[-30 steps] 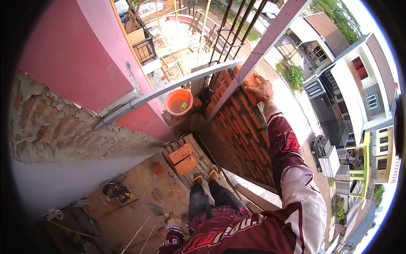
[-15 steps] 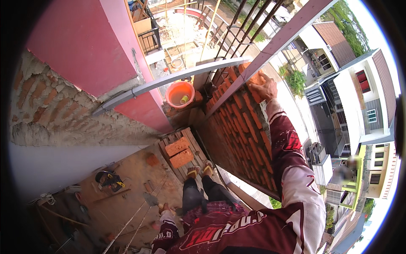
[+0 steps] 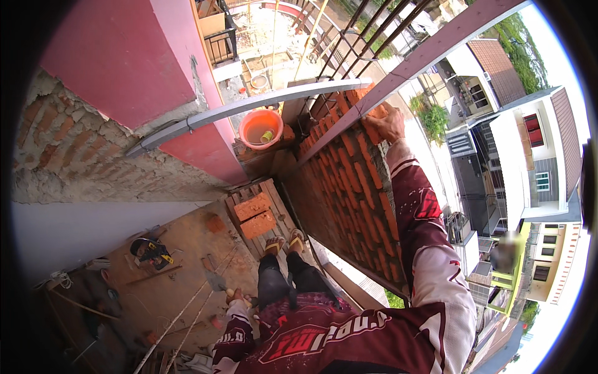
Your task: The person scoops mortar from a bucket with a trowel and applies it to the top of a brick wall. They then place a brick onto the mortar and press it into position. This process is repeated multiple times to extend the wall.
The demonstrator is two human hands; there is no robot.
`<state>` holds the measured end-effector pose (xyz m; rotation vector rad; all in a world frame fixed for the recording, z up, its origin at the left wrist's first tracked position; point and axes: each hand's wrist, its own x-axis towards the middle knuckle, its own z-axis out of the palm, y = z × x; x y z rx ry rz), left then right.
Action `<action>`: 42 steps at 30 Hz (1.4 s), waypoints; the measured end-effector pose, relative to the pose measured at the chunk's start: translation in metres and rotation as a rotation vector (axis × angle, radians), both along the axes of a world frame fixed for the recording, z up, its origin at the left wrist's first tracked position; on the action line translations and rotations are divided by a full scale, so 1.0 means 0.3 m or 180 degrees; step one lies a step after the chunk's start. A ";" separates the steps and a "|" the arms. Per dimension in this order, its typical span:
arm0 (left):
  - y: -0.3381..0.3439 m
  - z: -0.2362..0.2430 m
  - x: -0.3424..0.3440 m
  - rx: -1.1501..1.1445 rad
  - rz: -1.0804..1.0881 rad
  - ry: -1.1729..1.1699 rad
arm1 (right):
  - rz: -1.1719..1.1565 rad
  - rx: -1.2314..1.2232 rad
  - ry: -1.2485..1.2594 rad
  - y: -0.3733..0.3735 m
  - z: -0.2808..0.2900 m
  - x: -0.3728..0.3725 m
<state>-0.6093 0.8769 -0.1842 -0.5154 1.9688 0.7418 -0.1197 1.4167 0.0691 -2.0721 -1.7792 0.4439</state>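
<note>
My right hand [image 3: 391, 123] is closed on an orange brick [image 3: 372, 129] at the top of the brick wall [image 3: 349, 168]. Its arm reaches up along the wall's outer side, and the pale purple bar crosses close to the fingers. Down at the left of my body, my left hand [image 3: 236, 298] grips the handle of a trowel [image 3: 217, 282], its grey pointed blade facing away from me. The blade looks bare from here. Grey mortar shows between the wall's courses.
A grey curved bar [image 3: 249, 107] and a pale purple bar [image 3: 398, 81] span the wall top. Steel rebar [image 3: 367, 37] rises behind. An orange bucket [image 3: 244, 134] holds water and a yellow-green cup. Two bricks [image 3: 256, 224] lie on planks by my feet. Strings cross lower left; houses stand far below right.
The whole view has shifted slightly. My right hand stays at the brick with its fingers curled more over it. The trowel remains in my left hand.
</note>
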 end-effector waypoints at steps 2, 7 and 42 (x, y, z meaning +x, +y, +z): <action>-0.004 -0.005 0.010 0.0097 0.0081 0.0016 | 0.0093 -0.0045 0.0118 0.002 0.010 -0.002; 0.011 -0.019 0.029 0.0146 0.0208 -0.0068 | 0.0146 -0.0197 0.0526 0.002 -0.026 0.090; -0.047 -0.124 -0.081 0.0040 -0.0008 0.0114 | -0.0034 0.0135 0.0008 -0.121 -0.046 0.068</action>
